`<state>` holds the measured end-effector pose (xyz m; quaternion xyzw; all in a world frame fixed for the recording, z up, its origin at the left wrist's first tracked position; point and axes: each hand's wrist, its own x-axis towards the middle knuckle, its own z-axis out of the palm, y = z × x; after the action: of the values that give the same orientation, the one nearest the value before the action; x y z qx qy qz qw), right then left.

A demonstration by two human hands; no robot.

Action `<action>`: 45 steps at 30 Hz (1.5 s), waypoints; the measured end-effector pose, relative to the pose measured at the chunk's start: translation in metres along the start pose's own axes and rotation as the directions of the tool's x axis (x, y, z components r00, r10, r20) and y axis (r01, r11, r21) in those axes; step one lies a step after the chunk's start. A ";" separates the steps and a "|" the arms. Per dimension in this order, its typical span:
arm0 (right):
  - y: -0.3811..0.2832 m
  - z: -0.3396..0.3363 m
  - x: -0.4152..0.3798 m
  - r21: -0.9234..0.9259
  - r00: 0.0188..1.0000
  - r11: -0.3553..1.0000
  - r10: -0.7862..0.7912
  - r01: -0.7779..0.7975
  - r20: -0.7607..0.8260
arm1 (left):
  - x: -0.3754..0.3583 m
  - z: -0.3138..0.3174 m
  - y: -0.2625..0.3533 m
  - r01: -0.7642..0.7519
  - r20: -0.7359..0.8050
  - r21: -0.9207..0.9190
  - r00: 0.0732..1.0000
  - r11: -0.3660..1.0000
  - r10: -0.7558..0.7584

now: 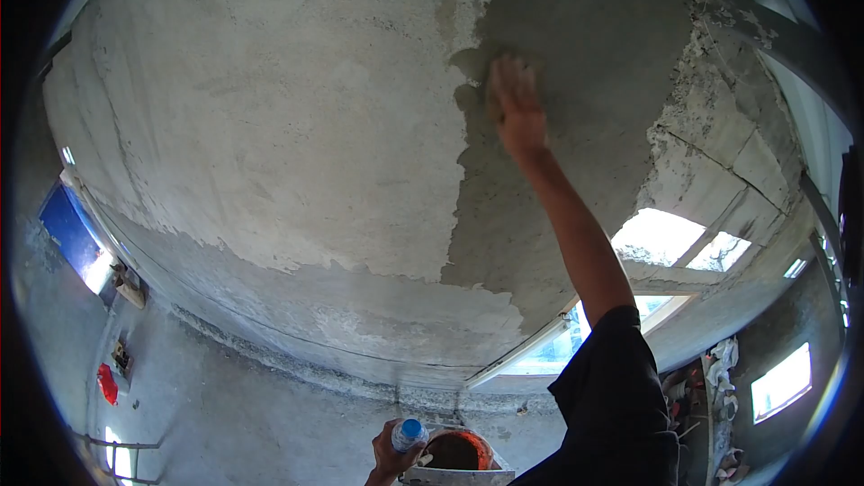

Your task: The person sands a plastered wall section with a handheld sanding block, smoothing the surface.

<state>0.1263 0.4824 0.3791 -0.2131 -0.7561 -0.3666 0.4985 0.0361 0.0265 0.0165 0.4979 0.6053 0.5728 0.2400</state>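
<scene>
My right hand [517, 108] reaches up to the wall, its fingers blurred by motion. It presses against the dark, wet-looking plaster [585, 45], close to the ragged border with the pale, dry plaster [306, 117]. A brownish edge shows along the hand's left side, but what lies under the palm is hidden. Low in the view, my left hand [390, 452] is closed around a clear plastic bottle [409, 435] with a blue cap. Beside that bottle stands a bucket [486, 450] with an orange inside and dark contents.
A window [549, 351] opens below my right arm, with bright gaps [661, 236] in the rough wall above it. The concrete floor [243, 396] lies far below. At left are a blue panel [70, 225], a red item [107, 384] and metal bars [126, 444]. Sacks [720, 378] lie at right.
</scene>
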 end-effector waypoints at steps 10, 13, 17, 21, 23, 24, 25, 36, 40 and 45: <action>-0.007 -0.032 0.013 0.106 0.994 0.989 0.102 -0.099 -0.026 | 0.012 0.001 0.012 -0.045 0.000 -0.032 0.999 0.998 0.045; 0.009 -0.020 0.026 0.021 0.996 0.995 0.094 -0.093 -0.007 | 0.014 0.002 0.011 -0.046 -0.011 -0.030 0.999 0.998 0.046; -0.013 -0.004 -0.036 0.102 0.963 0.987 -0.142 0.121 0.229 | 0.010 0.002 0.005 -0.022 -0.027 -0.031 0.999 0.999 0.021; -0.023 -0.012 -0.070 0.220 0.949 0.975 -0.106 0.040 0.297 | 0.005 0.000 0.006 -0.008 -0.035 -0.036 0.999 0.999 0.006; -0.021 -0.023 -0.052 0.247 0.976 0.969 -0.060 0.007 0.208 | 0.004 -0.001 0.000 -0.014 -0.021 -0.036 1.000 0.999 0.013; -0.017 -0.032 -0.029 0.202 0.997 0.979 -0.014 -0.003 0.082 | 0.004 -0.001 0.002 -0.010 -0.021 -0.033 1.000 0.999 0.009; -0.012 -0.035 -0.009 0.157 0.998 0.987 0.030 -0.022 -0.050 | 0.007 -0.002 0.006 -0.014 -0.010 -0.018 1.000 1.000 0.013; -0.026 0.000 -0.071 0.255 0.953 0.967 -0.054 -0.025 0.299 | 0.005 0.002 0.005 -0.027 -0.069 -0.027 0.997 0.999 0.025; -0.010 -0.027 -0.047 0.220 0.996 0.973 0.050 -0.066 0.075 | 0.009 -0.001 0.010 -0.030 -0.056 -0.073 0.998 0.997 0.025; 0.006 -0.015 -0.030 0.181 0.991 0.976 0.130 -0.121 -0.037 | 0.012 -0.001 0.007 -0.063 -0.044 -0.037 0.997 0.997 0.061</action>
<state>0.1519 0.4760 0.3573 -0.2062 -0.7586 -0.2703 0.5559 0.0326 0.0356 0.0272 0.4994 0.5834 0.6020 0.2187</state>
